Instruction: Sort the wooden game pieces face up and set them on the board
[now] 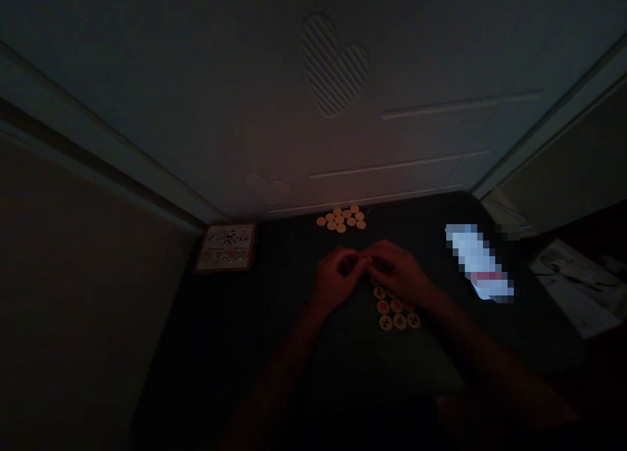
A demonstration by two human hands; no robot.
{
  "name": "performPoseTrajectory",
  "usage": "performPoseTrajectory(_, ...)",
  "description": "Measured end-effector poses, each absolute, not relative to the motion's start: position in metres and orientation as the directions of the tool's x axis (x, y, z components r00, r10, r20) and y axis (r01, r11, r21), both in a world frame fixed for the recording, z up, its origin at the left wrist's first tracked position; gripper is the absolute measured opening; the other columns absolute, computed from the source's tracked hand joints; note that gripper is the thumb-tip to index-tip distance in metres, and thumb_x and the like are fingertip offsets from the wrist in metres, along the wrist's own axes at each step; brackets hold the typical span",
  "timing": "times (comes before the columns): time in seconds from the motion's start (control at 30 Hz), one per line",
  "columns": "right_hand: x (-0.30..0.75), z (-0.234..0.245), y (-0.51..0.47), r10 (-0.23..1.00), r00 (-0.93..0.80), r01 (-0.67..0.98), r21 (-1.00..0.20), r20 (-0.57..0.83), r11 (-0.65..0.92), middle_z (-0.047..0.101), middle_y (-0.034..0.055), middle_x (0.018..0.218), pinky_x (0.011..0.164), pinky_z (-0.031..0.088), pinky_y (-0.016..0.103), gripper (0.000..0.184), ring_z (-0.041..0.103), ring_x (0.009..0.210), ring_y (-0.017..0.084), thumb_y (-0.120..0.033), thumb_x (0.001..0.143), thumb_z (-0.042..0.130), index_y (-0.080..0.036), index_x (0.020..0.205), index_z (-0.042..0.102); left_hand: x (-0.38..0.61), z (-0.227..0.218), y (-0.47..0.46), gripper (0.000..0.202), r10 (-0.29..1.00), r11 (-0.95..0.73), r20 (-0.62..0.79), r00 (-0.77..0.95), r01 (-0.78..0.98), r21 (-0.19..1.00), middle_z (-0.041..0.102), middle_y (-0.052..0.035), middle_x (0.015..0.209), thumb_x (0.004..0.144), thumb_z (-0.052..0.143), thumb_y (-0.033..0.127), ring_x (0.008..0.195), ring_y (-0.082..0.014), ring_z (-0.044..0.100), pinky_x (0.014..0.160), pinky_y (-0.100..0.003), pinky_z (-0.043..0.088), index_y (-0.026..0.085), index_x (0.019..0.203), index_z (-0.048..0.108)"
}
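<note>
Over the middle of the dark table, my left hand point(339, 276) and my right hand point(399, 271) meet at the fingertips. Both are closed in a pinch, and in the dim light I cannot make out what is between the fingers. Under and in front of my right hand lie round xiangqi pieces point(400, 321) in rows, marked with red and dark characters. My right hand and wrist hide part of these rows. Farther back sits a loose cluster of round, plain-looking pieces point(339, 220), with no marks visible on them.
At the table's back left rests a flat square box point(226, 247) with a printed lid. A bright, blurred-out phone-like object point(477, 261) lies on the right. Behind the table point(274, 294) stands a pale panel point(220, 111) with raised hearts. Papers point(578, 287) lie beyond the right edge.
</note>
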State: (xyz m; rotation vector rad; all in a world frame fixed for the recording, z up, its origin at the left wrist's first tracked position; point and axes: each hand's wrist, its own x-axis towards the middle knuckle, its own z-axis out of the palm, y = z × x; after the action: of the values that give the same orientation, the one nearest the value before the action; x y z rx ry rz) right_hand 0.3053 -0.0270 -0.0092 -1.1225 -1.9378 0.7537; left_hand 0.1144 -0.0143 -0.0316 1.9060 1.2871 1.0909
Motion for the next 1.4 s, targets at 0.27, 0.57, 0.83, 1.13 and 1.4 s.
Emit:
performPoseTrajectory(0.27,0.305,-0.01,-0.029,0.892,-0.302,0.447,-0.776,0.336,0.444,0.071,0.006,0.107,0.087,0.057,0.036,0.027,0.067,0.099,0.021,-0.031,0.095,0.063,-0.03,0.12,0.073,0.114,-0.032,-0.014,0.017,0.946,-0.32,0.259,0.195,0.426,0.847,0.07,0.0013,0.075,0.089,0.069,0.039,0.065,-0.0127,0.063,0.063,-0.025,0.051,0.022,0.092,0.07)
performPoseTrajectory(0.57,0.311,-0.007,-0.026,0.905,-0.322,0.44,-0.803,0.276,0.402,0.076,0.0025,0.105,0.08,0.056,0.033,0.029,0.071,0.092,0.019,-0.03,0.098,0.058,-0.033,0.124,0.071,0.115,-0.032,-0.015,0.017,0.955,-0.289,0.237,0.18,0.371,0.882,0.072,0.0003,0.078,0.091,0.067,0.037,0.066,-0.0134,0.065,0.063,-0.025,0.052,0.022,0.098,0.068)
performPoseTrajectory(0.83,0.306,-0.002,-0.026,0.966,-0.174,0.398,-0.883,0.194,0.249,0.079,0.0024,0.107,0.082,0.061,0.034,0.026,0.075,0.094,0.021,-0.044,0.092,0.067,-0.03,0.111,0.076,0.115,-0.034,-0.014,0.032,0.934,-0.348,0.27,0.236,0.419,0.838,0.071,0.0002,0.083,0.085,0.071,0.03,0.065,-0.0124,0.062,0.06,-0.024,0.051,0.024,0.116,0.066)
performPoseTrajectory(1.13,0.308,-0.007,-0.025,0.976,-0.129,0.41,-0.887,0.174,0.212,0.08,0.003,0.099,0.075,0.063,0.034,0.024,0.076,0.084,0.021,-0.044,0.088,0.07,-0.027,0.105,0.077,0.116,-0.031,-0.014,0.024,0.924,-0.371,0.285,0.255,0.418,0.829,0.071,-0.0001,0.085,0.087,0.069,0.029,0.062,-0.0108,0.059,0.059,-0.024,0.05,0.024,0.11,0.068)
performPoseTrajectory(1.4,0.348,-0.019,-0.003,0.936,0.228,0.439,-0.886,0.27,0.149,0.077,0.0064,0.09,0.071,0.06,0.035,0.036,0.074,0.078,0.022,-0.053,0.092,0.061,-0.021,0.102,0.074,0.115,-0.035,-0.012,0.02,0.946,-0.324,0.282,0.161,0.395,0.86,0.06,0.0049,0.065,0.089,0.068,0.036,0.055,-0.0103,0.055,0.053,-0.022,0.045,0.023,0.104,0.066)
